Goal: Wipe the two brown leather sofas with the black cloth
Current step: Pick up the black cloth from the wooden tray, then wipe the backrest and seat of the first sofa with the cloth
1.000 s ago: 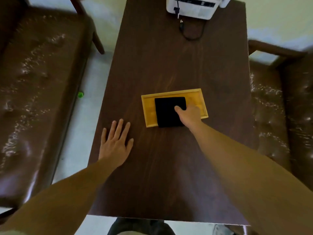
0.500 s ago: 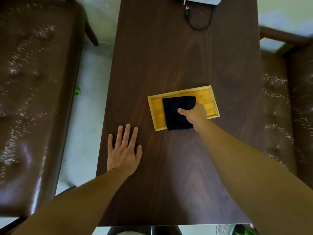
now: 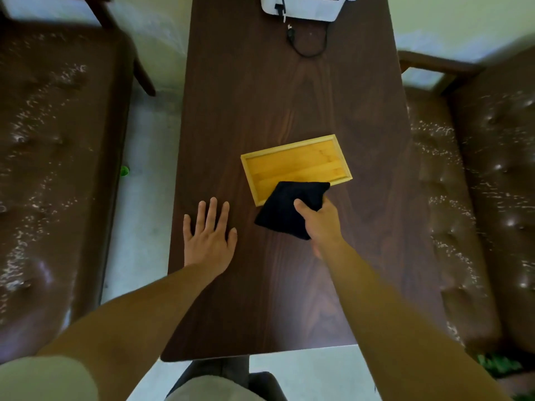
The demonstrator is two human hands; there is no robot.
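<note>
Right hand (image 3: 320,219) pinching black cloth (image 3: 289,208), cloth lifted over near edge of wooden tray (image 3: 292,166). Left hand (image 3: 209,238) spread flat on desk (image 3: 260,96). 2 dusty sofas, left (image 3: 52,169), right (image 3: 477,198).

— Where does the one view look from?
— From the head, steeply down the desk (image 3: 289,96) lengthwise, close above its near edge; a sofa (image 3: 52,169) flanks each long edge.

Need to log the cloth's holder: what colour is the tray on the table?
Yellow-tan wood, plain grain, seen in the head view: the tray.
</note>
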